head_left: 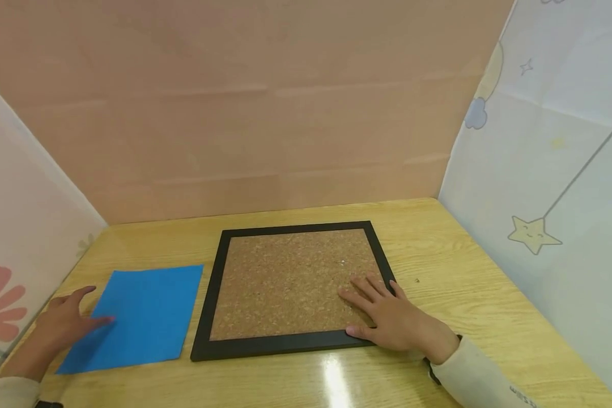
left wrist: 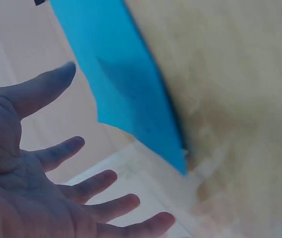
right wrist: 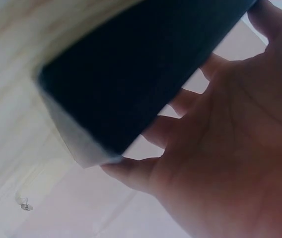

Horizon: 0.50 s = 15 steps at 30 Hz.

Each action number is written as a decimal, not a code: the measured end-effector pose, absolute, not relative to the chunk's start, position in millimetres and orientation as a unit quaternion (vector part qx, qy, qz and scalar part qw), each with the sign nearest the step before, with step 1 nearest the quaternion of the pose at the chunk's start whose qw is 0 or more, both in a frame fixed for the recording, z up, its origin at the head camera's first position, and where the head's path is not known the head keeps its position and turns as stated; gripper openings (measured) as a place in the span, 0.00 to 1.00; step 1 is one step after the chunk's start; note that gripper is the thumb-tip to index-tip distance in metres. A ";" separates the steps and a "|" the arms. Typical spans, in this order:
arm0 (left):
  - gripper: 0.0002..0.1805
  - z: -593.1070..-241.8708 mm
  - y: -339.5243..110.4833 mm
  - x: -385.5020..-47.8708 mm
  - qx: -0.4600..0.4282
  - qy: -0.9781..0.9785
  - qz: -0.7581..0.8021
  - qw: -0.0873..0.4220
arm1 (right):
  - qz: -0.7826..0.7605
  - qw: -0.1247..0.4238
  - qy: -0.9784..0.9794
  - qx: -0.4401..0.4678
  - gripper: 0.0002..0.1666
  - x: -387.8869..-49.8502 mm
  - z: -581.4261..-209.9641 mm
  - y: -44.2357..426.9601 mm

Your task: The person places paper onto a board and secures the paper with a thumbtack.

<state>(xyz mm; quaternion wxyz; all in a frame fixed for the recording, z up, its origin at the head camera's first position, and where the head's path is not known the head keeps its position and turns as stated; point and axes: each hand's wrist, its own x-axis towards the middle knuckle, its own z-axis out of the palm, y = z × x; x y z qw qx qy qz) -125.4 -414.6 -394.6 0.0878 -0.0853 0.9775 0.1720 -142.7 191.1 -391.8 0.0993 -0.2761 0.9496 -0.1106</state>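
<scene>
A cork board (head_left: 285,283) in a black frame (head_left: 210,306) lies flat in the middle of the table. My right hand (head_left: 395,320) spreads over its near right corner, fingers on the cork and thumb on the near frame bar. In the right wrist view, that hand (right wrist: 220,129) stretches past the dark frame edge. To the board's left lies a flat blue sheet (head_left: 143,317); whether it is paper or cloth I cannot tell. My left hand (head_left: 63,323) hovers at its left edge, thumb and fingers apart, holding nothing. The left wrist view shows that palm (left wrist: 27,193) beside the sheet.
The wood-grain table (head_left: 469,317) ends at a brown paper backdrop (head_left: 265,141). Patterned white panels stand on the left (head_left: 25,187) and right (head_left: 556,158). A small dark mark (head_left: 417,280) sits on the table right of the board.
</scene>
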 end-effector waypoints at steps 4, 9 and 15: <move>0.60 -397.0 -420.1 -124.1 -0.086 0.976 0.169 0.109 | -0.106 0.093 0.952 -0.273 0.42 -144.1 -393.1 191.3; 0.64 -398.0 -419.5 -126.7 -0.096 0.976 0.165 0.105 | -0.103 0.092 0.953 -0.270 0.42 -143.8 -392.2 191.6; 0.60 -399.7 -420.1 -126.3 -0.112 0.974 0.172 0.093 | -0.108 0.088 0.949 -0.283 0.41 -141.6 -387.3 190.3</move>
